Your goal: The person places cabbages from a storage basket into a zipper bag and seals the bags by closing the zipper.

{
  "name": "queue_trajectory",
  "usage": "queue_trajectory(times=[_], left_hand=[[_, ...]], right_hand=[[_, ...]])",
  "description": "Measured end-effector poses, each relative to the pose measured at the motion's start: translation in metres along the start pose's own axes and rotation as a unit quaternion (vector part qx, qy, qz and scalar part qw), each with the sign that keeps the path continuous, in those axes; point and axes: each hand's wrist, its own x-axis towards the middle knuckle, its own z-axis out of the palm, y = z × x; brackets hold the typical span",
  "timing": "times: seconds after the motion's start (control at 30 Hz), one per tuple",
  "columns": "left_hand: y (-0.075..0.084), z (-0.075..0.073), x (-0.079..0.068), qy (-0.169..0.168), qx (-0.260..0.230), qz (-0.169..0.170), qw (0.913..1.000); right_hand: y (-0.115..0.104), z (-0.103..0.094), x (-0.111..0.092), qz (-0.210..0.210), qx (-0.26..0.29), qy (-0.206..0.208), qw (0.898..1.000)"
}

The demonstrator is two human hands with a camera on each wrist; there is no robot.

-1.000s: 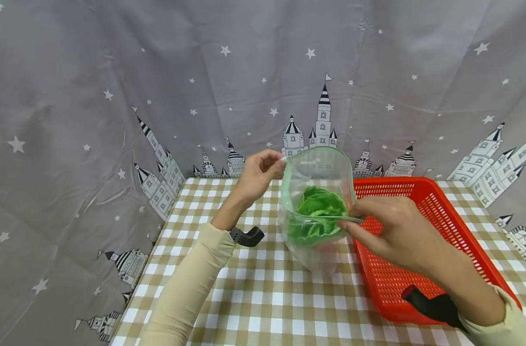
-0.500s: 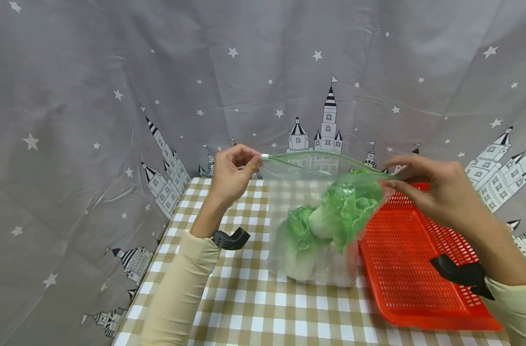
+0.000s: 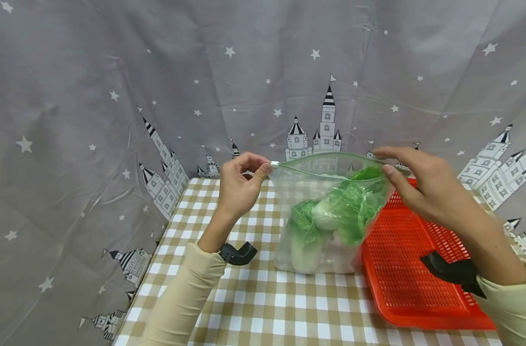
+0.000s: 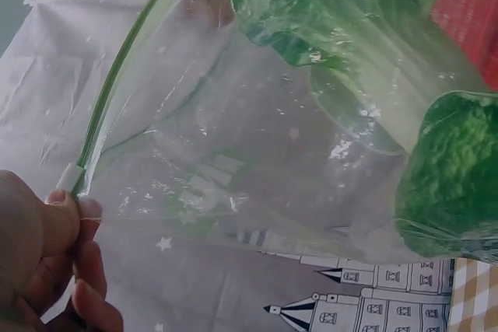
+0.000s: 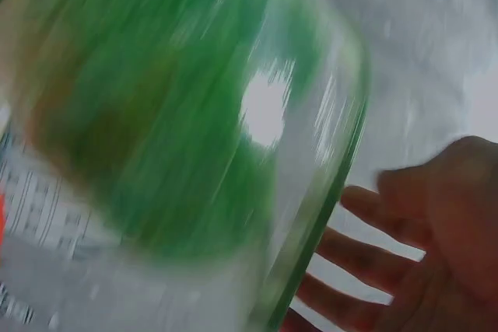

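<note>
A clear zip bag [image 3: 297, 192] with a green seal stands on the table, its mouth partly apart. In it are two leafy green cabbages [image 3: 354, 211] with pale stalks, one upright and one tilted above it. My left hand [image 3: 242, 185] pinches the bag's top left corner at the white slider [image 3: 275, 164], which also shows in the left wrist view as a white slider [image 4: 71, 176]. My right hand [image 3: 432, 185] is at the top right corner, thumb and fingers apart. In the right wrist view the fingers [image 5: 366, 258] lie straight beside the green seal [image 5: 327, 223].
A red plastic basket [image 3: 412, 307] stands right of the bag, partly behind the right arm. The table bears a brown and white checked cloth [image 3: 263, 307]. Behind it hangs a grey curtain [image 3: 254, 62] with stars and castles.
The bag's mouth has gone from wide and round to stretched sideways. The bag now hangs lower and flatter facing me. The right hand moved right and up, then loosened its pinch on the corner.
</note>
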Motion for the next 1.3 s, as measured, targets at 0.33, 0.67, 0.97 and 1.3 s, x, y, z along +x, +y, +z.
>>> queue_trajectory(times=[0.33,0.67,0.97,1.3], left_hand=[[0.009,0.016,-0.007,0.007,0.004,0.042,0.9991],[0.006,0.017,-0.013,0.003,-0.017,0.051,0.9985],[0.007,0.018,-0.012,-0.015,0.01,0.068,0.9975],[-0.003,0.009,-0.008,0.001,0.014,0.055,0.9984]], right_hand=[[-0.069,0.057,0.049,-0.128,0.03,0.061,0.989],[-0.071,0.108,0.065,-0.019,0.08,0.095,0.992],[-0.061,0.11,0.061,-0.023,0.121,0.116,0.986],[-0.041,0.091,0.046,0.021,0.089,0.092,0.992]])
